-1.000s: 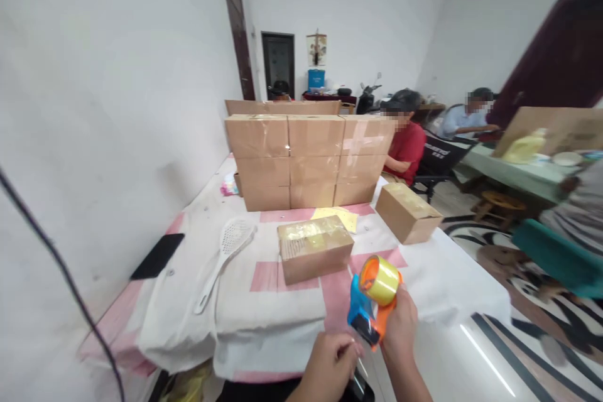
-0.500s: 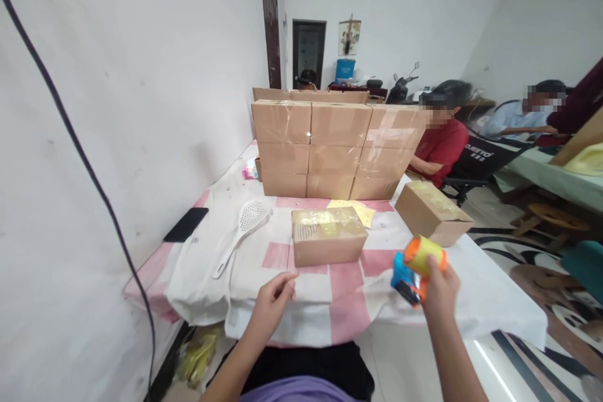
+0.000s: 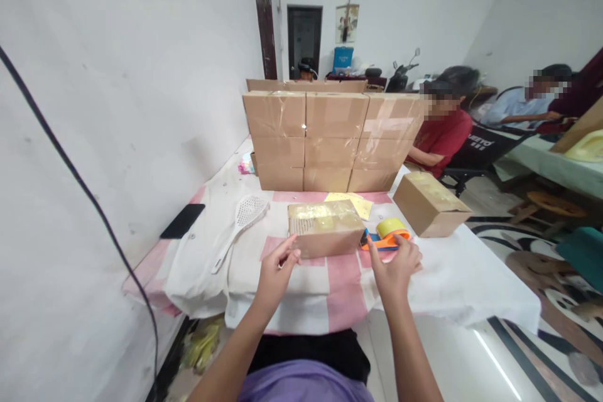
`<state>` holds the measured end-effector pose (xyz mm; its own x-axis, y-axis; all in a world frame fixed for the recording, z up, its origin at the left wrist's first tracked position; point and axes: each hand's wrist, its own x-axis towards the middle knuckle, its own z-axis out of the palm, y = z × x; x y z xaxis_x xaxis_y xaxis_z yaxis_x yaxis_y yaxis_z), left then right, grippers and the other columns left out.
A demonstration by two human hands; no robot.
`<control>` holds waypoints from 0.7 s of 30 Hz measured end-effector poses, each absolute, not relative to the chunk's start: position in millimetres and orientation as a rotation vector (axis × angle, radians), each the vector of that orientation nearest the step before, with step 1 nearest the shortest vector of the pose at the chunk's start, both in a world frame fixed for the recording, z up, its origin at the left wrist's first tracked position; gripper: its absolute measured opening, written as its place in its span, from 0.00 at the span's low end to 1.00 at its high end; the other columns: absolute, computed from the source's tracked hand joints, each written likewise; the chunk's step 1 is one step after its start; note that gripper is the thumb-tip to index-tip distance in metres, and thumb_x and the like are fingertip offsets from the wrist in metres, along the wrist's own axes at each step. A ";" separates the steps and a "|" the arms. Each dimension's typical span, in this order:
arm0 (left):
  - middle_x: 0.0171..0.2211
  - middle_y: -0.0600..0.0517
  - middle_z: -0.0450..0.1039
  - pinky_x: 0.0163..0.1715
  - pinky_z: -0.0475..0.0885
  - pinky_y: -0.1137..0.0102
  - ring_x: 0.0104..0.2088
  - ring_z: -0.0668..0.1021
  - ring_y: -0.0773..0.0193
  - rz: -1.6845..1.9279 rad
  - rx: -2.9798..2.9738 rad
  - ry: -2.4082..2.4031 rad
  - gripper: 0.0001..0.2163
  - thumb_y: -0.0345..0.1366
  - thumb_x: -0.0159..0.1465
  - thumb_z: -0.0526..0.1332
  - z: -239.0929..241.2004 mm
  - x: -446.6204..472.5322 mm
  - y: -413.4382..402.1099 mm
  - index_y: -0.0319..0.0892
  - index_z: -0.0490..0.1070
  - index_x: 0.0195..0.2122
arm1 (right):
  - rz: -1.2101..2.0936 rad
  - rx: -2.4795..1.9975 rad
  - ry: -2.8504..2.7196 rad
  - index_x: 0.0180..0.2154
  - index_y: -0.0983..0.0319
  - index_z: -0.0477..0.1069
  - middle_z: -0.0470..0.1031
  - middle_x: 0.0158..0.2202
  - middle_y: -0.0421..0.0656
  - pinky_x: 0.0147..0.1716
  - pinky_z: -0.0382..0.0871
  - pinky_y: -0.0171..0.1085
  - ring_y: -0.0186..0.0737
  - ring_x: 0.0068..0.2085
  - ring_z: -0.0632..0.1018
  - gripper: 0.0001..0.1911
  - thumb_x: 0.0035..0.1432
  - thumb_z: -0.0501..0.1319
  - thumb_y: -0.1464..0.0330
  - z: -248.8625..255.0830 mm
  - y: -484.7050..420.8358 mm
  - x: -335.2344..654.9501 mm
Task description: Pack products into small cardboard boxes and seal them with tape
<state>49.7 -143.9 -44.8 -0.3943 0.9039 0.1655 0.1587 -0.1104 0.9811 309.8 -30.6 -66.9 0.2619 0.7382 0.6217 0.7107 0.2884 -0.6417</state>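
Observation:
A small cardboard box (image 3: 325,232) with glossy tape on top lies on the pink-and-white checked tablecloth (image 3: 343,282) in front of me. My left hand (image 3: 277,271) is at the box's front left corner, fingers apart and loosely curled, holding nothing. My right hand (image 3: 394,264) is at the box's front right corner, fingers spread. An orange and blue tape dispenser (image 3: 387,233) with a yellow roll lies on the cloth just past the right hand's fingertips, against the box's right end.
A wall of stacked cardboard boxes (image 3: 330,138) stands behind. Another box (image 3: 431,202) lies to the right, yellow paper (image 3: 354,202) between. A white slotted spoon (image 3: 238,227) and black phone (image 3: 183,221) lie left. A person in red (image 3: 440,135) sits beyond; another person sits farther right.
My right hand has put the tape dispenser down beside the box and let go. Both hands have moved forward to the box's front corners.

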 end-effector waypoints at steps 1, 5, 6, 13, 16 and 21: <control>0.27 0.55 0.75 0.36 0.69 0.70 0.31 0.74 0.65 1.560 1.190 1.549 0.26 0.47 0.66 0.62 -44.0 52.3 -145.2 0.39 0.71 0.62 | 0.133 -1.309 -1.537 0.49 0.62 0.70 0.72 0.48 0.55 0.54 0.62 0.58 0.60 0.53 0.71 0.29 0.59 0.61 0.45 -60.7 -41.7 299.1; 0.27 0.55 0.77 0.36 0.69 0.71 0.32 0.76 0.65 1.517 1.245 1.559 0.26 0.46 0.66 0.61 -42.8 65.6 -151.9 0.40 0.70 0.62 | 0.727 -0.866 -1.860 0.43 0.58 0.75 0.74 0.41 0.46 0.46 0.69 0.44 0.46 0.43 0.75 0.11 0.63 0.63 0.58 -32.9 -75.2 255.1; 0.28 0.54 0.77 0.36 0.69 0.71 0.32 0.77 0.65 1.504 1.271 1.553 0.25 0.46 0.66 0.61 -42.7 69.0 -154.0 0.40 0.70 0.62 | 0.806 -0.800 -1.908 0.41 0.57 0.76 0.74 0.41 0.45 0.46 0.68 0.44 0.45 0.44 0.75 0.09 0.63 0.64 0.60 -27.1 -80.9 245.9; 0.27 0.56 0.80 0.36 0.70 0.70 0.29 0.78 0.63 1.301 1.306 1.703 0.38 0.47 0.67 0.60 -37.3 71.0 -164.4 0.41 0.47 0.73 | 0.830 -0.739 -1.806 0.30 0.58 0.75 0.73 0.34 0.42 0.44 0.66 0.41 0.42 0.40 0.74 0.11 0.64 0.61 0.62 2.0 -65.3 241.3; 0.27 0.56 0.78 0.35 0.69 0.70 0.27 0.74 0.64 1.374 1.406 1.874 0.37 0.48 0.68 0.59 -34.1 64.1 -160.0 0.42 0.46 0.73 | 0.792 -0.871 -1.833 0.28 0.60 0.74 0.73 0.32 0.41 0.40 0.65 0.39 0.42 0.37 0.74 0.14 0.62 0.61 0.58 18.2 -29.4 253.2; 0.22 0.56 0.71 0.32 0.67 0.71 0.24 0.72 0.64 1.251 1.869 2.074 0.27 0.46 0.70 0.55 -21.2 65.8 -128.7 0.46 0.61 0.69 | 0.661 -1.141 -2.229 0.27 0.62 0.74 0.75 0.28 0.40 0.37 0.64 0.37 0.39 0.34 0.73 0.16 0.62 0.56 0.61 30.8 23.3 230.3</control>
